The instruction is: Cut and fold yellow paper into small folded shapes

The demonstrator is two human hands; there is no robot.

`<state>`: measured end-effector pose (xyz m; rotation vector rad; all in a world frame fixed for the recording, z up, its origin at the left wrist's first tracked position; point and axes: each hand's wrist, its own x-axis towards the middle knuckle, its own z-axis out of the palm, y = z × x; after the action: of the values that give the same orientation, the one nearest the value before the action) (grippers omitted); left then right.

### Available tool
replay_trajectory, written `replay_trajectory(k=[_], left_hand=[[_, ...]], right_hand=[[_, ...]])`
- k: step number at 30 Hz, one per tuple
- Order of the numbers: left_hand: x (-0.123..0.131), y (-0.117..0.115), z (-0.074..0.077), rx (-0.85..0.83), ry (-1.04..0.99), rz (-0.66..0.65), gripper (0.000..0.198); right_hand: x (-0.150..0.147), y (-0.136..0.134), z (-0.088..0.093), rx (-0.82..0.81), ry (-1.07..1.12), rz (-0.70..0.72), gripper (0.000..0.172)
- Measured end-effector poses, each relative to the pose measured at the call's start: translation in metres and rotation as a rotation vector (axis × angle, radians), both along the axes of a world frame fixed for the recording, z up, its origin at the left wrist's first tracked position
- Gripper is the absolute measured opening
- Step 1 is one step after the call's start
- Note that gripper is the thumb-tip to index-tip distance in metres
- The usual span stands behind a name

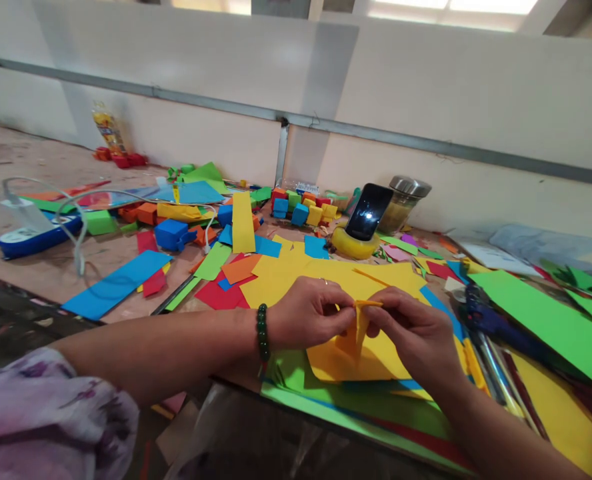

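Note:
My left hand (312,312), with a green bead bracelet (263,332) at the wrist, pinches one side of a small folded yellow paper piece (360,327). From the other side, my right hand (416,327) grips the same piece between thumb and fingers. The piece is creased and stands up between both hands, its upper edge folded over. Beneath it lie large yellow sheets (321,367) on a stack with green sheets (336,407). My fingers hide part of the folded piece.
A phone (369,212) leans on a yellow roll (355,241) beside a lidded jar (401,203). Small coloured paper blocks (301,213) sit behind. To the left are a blue strip (119,283), a white cable (79,247) and a blue-and-white boat-shaped object (36,233). A glue gun (496,320) lies right.

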<state>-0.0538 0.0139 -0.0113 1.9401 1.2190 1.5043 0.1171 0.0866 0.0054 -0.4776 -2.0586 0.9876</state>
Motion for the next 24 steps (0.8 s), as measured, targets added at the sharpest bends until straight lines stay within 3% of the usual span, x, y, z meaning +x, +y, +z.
replay_trajectory(k=[10,16,24], left_hand=[[-0.0008,-0.0008,0.0027,0.033,0.065,-0.007,0.028],[0.0022,-0.0003,-0.0007,0.014,-0.014,0.108,0.012],[-0.0013,0.0015,-0.001,0.039,0.042,0.08,0.019]], right_hand=[[-0.0019,-0.0006,-0.003,-0.018,0.013,-0.03,0.009],[-0.0026,-0.0008,-0.0001,0.02,0.006,-0.036,0.012],[-0.0006,0.0011,-0.0054,0.032,-0.009,-0.069,0.01]])
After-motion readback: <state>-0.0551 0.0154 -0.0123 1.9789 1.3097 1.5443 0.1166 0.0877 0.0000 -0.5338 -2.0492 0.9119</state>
